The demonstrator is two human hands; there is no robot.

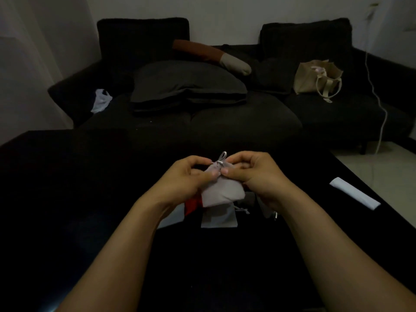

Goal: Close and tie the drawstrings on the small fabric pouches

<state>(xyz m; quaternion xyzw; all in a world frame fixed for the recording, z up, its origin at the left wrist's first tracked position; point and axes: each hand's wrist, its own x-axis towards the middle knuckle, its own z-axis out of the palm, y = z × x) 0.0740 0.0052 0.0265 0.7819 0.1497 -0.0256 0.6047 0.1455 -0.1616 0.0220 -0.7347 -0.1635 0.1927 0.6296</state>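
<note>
I hold a pale grey fabric pouch [221,186] above the black table, its mouth gathered at the top. A small loop of its drawstring [221,157] sticks up between my fingertips. My left hand [188,176] pinches the cord and the pouch's neck from the left. From the right, my right hand [252,171] pinches the cord at the same spot. Under my hands lie more pouches: a red one [191,204], a flat grey one [219,218] with its cord loose, and a darker grey one [249,198], partly hidden.
The black table [90,188] fills the foreground. A folded white cloth [354,195] lies near its right edge. Behind stands a dark sofa [202,109] with pillows, a beige tote bag [317,78] and a white cable [380,104] hanging down.
</note>
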